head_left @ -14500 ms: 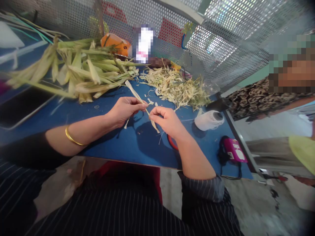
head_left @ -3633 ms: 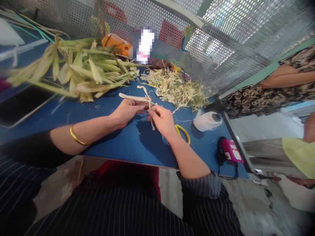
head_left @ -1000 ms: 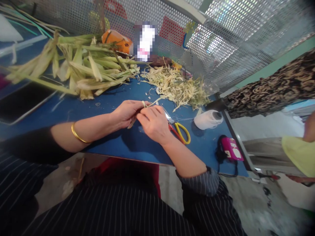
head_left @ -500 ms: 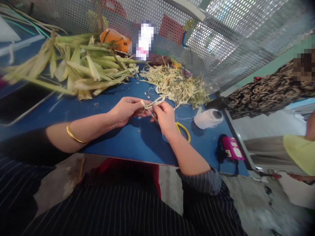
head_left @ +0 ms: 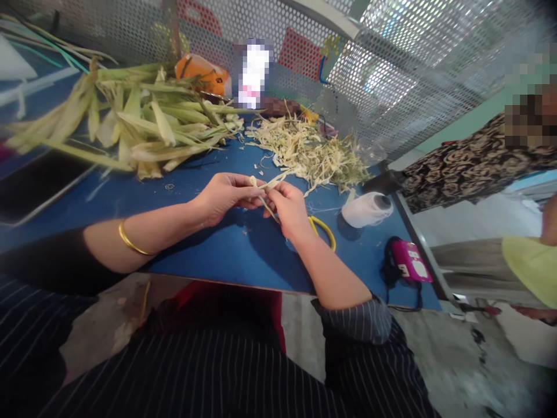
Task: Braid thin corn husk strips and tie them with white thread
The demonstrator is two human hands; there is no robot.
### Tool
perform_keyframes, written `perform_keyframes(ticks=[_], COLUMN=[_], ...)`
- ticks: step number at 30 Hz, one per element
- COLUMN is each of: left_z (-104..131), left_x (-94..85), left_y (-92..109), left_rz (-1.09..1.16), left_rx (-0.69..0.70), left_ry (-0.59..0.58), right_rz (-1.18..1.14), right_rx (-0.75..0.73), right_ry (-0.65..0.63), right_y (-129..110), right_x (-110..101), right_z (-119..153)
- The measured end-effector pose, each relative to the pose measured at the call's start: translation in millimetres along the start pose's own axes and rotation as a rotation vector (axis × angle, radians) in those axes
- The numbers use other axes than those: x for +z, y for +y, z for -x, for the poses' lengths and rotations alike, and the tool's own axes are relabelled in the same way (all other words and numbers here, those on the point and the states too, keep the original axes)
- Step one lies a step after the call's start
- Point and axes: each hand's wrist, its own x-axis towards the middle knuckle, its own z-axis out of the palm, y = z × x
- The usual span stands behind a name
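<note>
Over the blue table (head_left: 209, 249), my left hand (head_left: 224, 198) pinches a thin pale husk strip (head_left: 275, 180) between thumb and fingers. My right hand (head_left: 288, 208) is closed on the same strip just to the right, and the fingertips of both hands nearly meet. Loops and ends of the strip stick out above and below the fingers; its crossing is partly hidden by them. A yellow-handled tool (head_left: 324, 232) lies beside my right wrist, partly covered. Behind my hands is a heap of shredded husk strips (head_left: 304, 148).
Wide green husks (head_left: 148, 125) are piled at the back left, near an orange packet (head_left: 204, 75). A white thread spool (head_left: 366, 210) and a magenta device (head_left: 410, 261) are on the right. Perforated metal (head_left: 300, 58) stands behind. People are at the right edge.
My hands have drawn slightly closer together, and the strip's open loop between them has become narrower and flatter. Both hands still hold it.
</note>
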Motion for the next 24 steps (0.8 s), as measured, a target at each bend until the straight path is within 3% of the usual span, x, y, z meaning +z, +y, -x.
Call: perform_keyframes(ticks=[5, 10, 14, 17, 20, 22, 24], left_z=[-7, -10, -8, -5, -2, -1, 0], left_x=[-3.7, -6.4, -5.5, -3.1, -0.1, 1.5, 2.4], left_y=[-1, 0, 2, 5, 5, 4, 2], left_rz=[0.03, -0.007, -0.024, -0.064, -0.133, -0.165, -0.179], left_rx=[0.082, 0.114, 0.108, 0.101, 0.063, 0.026, 0.004], left_ry=[0.16, 0.196, 0.196, 0.171, 0.119, 0.067, 0.011], right_rz=[0.155, 0.444, 0.512, 0.607, 0.652, 0.634, 0.623], right_rx=[-0.038, -0.366, -0.543, -0.713, -0.858, -0.871, -0.813], right_ry=[-0.114, -0.231, -0.323, -0.268, -0.072, 0.073, 0.126], right_y=[-8, -22, -23, -21, -21, -20, -19], right_x=[-2, -9, -14, -14, -15, -15, -15], right_z=[8, 20, 20, 18, 15, 12, 10])
